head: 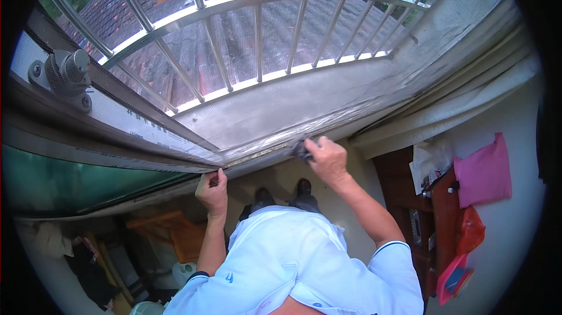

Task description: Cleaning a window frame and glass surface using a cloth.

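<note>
My right hand [328,159] grips a bunched dark grey cloth [301,149], which rests on the window sill track [263,151]. My left hand [211,192] is to the left, its fingertips pinched on the lower corner of the sliding window frame [193,163]. Dirt shows along the track between the hands. Beyond the track, a fine mesh screen covers the opening, with a grey concrete ledge [263,115] behind it. What lies under the cloth is hidden.
Metal security bars [259,38] curve outside, above a corrugated roof [246,21]. A metal fitting [66,73] projects at left. Beige curtains [456,113] hang right, near a brown door [399,192] and pink bag [485,174]. A wooden chair [184,233] stands lower left.
</note>
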Tool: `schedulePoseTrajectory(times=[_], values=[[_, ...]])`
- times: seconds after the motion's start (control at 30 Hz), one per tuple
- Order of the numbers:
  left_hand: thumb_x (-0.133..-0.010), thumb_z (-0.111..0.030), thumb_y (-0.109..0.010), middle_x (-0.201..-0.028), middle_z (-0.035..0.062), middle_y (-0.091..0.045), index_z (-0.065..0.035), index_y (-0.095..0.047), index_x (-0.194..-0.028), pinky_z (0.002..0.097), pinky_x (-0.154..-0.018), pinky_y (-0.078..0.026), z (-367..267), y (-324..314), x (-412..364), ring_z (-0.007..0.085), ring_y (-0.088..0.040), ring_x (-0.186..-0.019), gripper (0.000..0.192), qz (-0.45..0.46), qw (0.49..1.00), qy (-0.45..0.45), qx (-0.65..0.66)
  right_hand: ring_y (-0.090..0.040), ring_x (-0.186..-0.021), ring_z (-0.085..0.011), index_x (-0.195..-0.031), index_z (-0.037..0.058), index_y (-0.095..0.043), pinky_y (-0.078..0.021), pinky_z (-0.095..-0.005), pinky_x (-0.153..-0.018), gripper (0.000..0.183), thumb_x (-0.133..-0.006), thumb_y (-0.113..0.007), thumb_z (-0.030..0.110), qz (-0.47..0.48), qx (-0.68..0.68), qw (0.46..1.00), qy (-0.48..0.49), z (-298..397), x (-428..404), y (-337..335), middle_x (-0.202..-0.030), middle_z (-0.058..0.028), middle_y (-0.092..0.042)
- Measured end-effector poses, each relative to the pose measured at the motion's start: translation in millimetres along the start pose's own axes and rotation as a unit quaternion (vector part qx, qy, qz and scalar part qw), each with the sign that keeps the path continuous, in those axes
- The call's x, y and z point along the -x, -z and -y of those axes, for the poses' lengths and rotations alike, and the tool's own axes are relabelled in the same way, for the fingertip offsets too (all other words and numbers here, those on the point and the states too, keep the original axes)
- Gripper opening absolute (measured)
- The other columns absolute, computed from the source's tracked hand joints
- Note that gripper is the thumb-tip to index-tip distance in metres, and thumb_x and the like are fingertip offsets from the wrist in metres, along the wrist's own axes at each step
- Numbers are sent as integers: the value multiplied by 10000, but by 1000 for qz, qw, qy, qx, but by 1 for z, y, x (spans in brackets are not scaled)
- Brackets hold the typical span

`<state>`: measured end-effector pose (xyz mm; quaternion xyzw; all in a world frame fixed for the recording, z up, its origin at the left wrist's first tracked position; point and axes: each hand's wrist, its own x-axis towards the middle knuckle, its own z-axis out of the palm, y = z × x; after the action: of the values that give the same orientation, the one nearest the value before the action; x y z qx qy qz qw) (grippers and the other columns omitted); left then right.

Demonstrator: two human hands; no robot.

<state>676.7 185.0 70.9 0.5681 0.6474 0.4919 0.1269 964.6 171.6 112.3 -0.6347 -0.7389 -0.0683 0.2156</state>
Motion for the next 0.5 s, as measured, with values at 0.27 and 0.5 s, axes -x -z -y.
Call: schedulePoseTrajectory(times=[0.27, 0.5], values=[[-720, -72, -712, -587, 65, -581, -30, -615, -717, 271, -517, -452, -1, -4, 2, 153, -548, -497, 106, -6, 1000, 10, 9, -554, -622, -263, -943, 85, -530, -447, -379, -524, 413, -595, -742, 151, 12, -99, 994, -49, 54, 5, -16, -726, -87, -496], [-735, -92, -701, -568, 59, -555, -29, -610, -706, 272, -504, -427, 1, -4, 3, 140, -510, -486, 115, -9, 1000, 25, -8, -540, -577, -239, -865, 150, -556, -429, -374, -482, 245, -669, -693, 206, -16, -47, 999, 15, 28, 3, -18, -663, -60, -460]])
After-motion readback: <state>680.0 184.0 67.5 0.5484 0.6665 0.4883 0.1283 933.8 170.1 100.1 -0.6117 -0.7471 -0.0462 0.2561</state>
